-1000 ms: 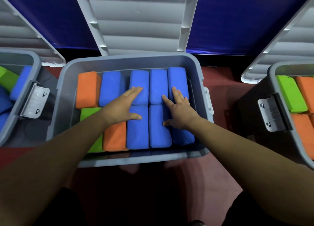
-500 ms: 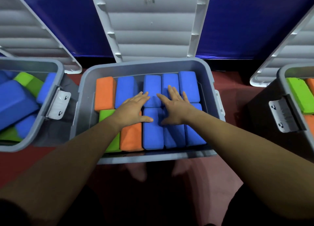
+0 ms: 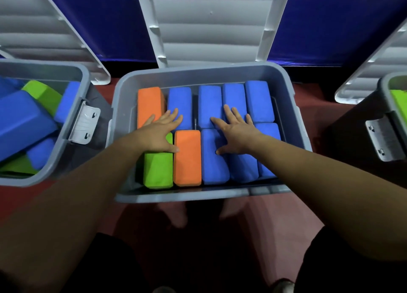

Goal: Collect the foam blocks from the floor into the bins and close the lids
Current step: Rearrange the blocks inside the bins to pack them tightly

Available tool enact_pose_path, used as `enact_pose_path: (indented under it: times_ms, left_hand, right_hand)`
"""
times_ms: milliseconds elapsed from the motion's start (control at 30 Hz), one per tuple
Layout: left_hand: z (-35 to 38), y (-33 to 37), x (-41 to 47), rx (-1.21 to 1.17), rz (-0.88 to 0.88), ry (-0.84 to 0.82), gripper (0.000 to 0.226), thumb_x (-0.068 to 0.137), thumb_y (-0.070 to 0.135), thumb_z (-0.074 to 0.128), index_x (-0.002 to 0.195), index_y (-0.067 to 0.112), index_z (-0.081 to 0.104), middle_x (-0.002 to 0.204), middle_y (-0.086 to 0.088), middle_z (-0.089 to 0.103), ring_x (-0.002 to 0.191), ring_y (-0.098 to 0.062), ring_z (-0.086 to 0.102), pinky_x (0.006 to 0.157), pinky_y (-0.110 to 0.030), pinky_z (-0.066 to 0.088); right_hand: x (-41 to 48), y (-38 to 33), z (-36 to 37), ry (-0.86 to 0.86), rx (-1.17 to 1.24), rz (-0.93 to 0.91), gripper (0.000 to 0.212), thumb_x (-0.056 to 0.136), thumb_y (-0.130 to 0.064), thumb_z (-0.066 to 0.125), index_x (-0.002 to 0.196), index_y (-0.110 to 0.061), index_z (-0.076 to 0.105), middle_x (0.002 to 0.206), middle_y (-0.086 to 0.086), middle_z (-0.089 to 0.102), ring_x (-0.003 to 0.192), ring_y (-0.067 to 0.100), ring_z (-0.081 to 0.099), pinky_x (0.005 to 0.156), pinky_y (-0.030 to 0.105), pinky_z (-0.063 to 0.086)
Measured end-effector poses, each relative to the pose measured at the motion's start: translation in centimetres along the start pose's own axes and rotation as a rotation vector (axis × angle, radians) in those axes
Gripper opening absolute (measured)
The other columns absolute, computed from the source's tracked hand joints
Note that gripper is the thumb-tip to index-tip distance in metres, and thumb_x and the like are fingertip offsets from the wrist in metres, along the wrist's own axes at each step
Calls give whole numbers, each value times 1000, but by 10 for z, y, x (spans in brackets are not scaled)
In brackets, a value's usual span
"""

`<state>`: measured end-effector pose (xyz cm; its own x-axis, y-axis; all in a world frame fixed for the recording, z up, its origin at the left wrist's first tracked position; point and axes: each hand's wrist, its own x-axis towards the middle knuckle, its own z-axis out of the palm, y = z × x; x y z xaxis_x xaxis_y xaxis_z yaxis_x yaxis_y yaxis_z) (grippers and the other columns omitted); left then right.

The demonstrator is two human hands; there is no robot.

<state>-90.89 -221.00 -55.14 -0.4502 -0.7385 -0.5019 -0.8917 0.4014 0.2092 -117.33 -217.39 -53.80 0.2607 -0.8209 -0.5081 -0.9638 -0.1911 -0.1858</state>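
1. Inside the middle bin (image 3: 198, 196), blue, orange and green blocks (image 3: 214, 165) lie packed in two rows.
2. Left hand (image 3: 158, 135) and right hand (image 3: 237, 132) press flat on them, fingers straight and spread.
3. Its lid (image 3: 211, 28) stands open behind.
4. Left bin (image 3: 62, 139) and right bin (image 3: 385, 90), also holding blocks, flank it on a red floor (image 3: 286, 215), before a blue backdrop (image 3: 330, 17).

Foam blocks (image 3: 213, 156) in middle bin (image 3: 204, 195), lid (image 3: 211, 24) propped behind, bins (image 3: 72, 127) either side
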Motion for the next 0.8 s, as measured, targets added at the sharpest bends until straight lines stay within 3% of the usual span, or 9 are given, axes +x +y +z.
enact_pose_path:
  times_ms: [133,233,333,467,533,633,800]
  left_hand:
    - [-2,9,2,-78,23,-3,105,81,31,72,157,27,-1,162,4,-19,148,-9,-18,121,-39,-9]
    - [1,3,-1,-238,77,26,107,81,20,74,157,23,-1,164,1,-12,148,-7,-14,122,-33,-7]
    - [-3,-13,-15,-394,102,109,105,80,21,79,157,22,7,165,5,-3,147,-1,-6,124,-31,4]
    - [-13,-44,-33,-144,3,200,123,65,56,81,157,13,12,165,-10,-4,151,-20,0,123,-41,9]
    - [-13,-55,-37,-72,-100,164,129,65,55,85,157,12,5,164,-13,-6,151,-29,4,123,-39,12]
    - [-13,-58,-33,-73,-138,98,126,69,50,83,157,10,2,164,-12,-7,151,-27,6,121,-34,12]
    - [-12,-56,-28,-174,-109,9,115,76,33,83,156,29,2,162,-5,-20,151,-22,9,121,-33,17]
  right_hand:
    - [3,-24,-3,77,2,-139,105,83,-46,71,159,-20,3,164,7,-19,151,21,-16,120,57,-6]
    - [15,-49,-1,71,115,-197,110,81,-68,63,159,-25,-1,165,-2,-13,152,15,-7,119,61,0]
    - [25,-58,6,52,36,-177,107,80,-73,59,159,-28,1,166,-6,-12,152,11,-8,117,66,6]
    - [28,-56,7,55,83,-194,106,79,-68,65,158,-24,10,164,-11,-15,152,11,-6,117,64,15]
    - [29,-57,5,46,64,-202,105,79,-67,66,158,-22,12,165,-12,-12,152,12,-6,115,64,21]
    - [30,-59,3,44,47,-193,103,80,-65,67,157,-22,13,165,-12,-10,151,13,-6,114,65,22]
    - [31,-58,7,32,47,-191,102,82,-64,64,157,-22,10,165,-12,-12,152,12,-8,116,65,16]
